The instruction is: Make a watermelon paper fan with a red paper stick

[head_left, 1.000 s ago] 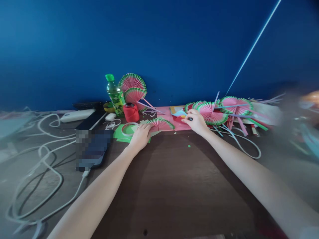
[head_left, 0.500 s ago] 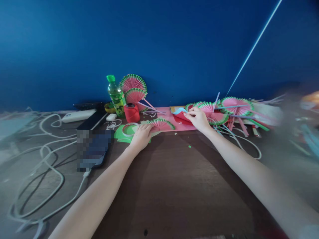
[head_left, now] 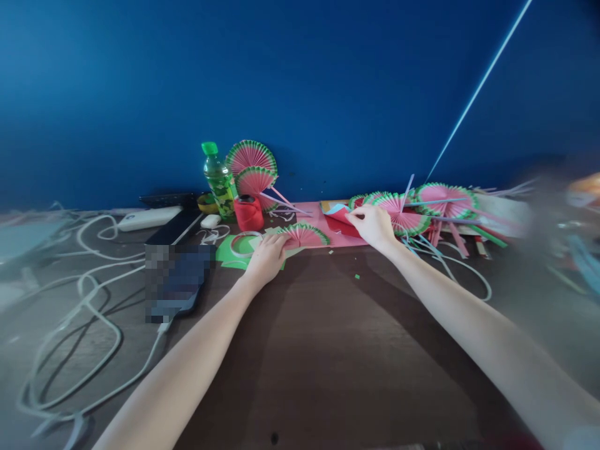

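Evidently, the red-and-pale-blue flexible sheet (head_left: 343, 227) lies just left of the nearer right hand (head_left: 375, 226), thumb and forefinger pinching its raised edge; the left hand (head_left: 266, 255) covers the left end of the pink, green-rimmed pleated paper fan (head_left: 307, 235), grip unclear.

Dim cool light, blue wall (head_left: 140, 94) brighter left of the bottle (head_left: 218, 185), darker rightward, soft shadows on the tabletop (head_left: 319, 350) in front, pixelation over phone (head_left: 192, 278), blurred far edges.

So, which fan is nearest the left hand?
The arched fan right beside the left hand; the others are by the bottle or the right hand.
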